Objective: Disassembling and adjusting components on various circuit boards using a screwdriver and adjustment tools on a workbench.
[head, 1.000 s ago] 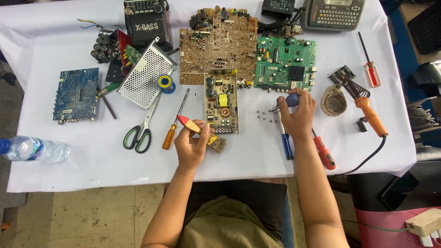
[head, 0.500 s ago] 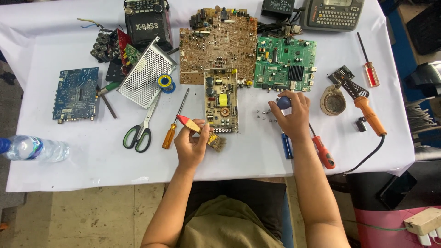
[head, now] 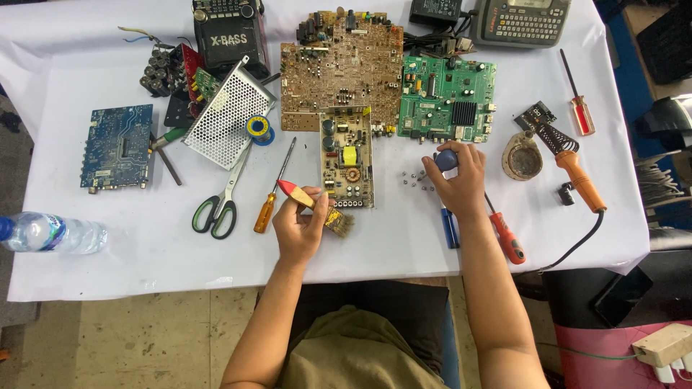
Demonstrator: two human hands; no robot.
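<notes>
At the far left edge of the frame we see a plastic water bottle lying on its side on the white table cover, and above it a blue circuit board. Moving right, green-handled scissors lie just beside an orange-handled screwdriver, below a perforated metal cover and a blue solder spool. At lower centre, our left hand is closed around a wooden-handled brush with a red tip; its bristles rest near the lower edge of a narrow power supply board. Above that board lies a large brown circuit board, with a green circuit board to its right. Our right hand is curled over a small blue object just below the green board; small screws are scattered beside its fingers. A blue-handled tool and a red-handled screwdriver lie partly under the right wrist. Further right we find a round solder holder, an orange soldering iron and, at upper right, a small red screwdriver.
</notes>
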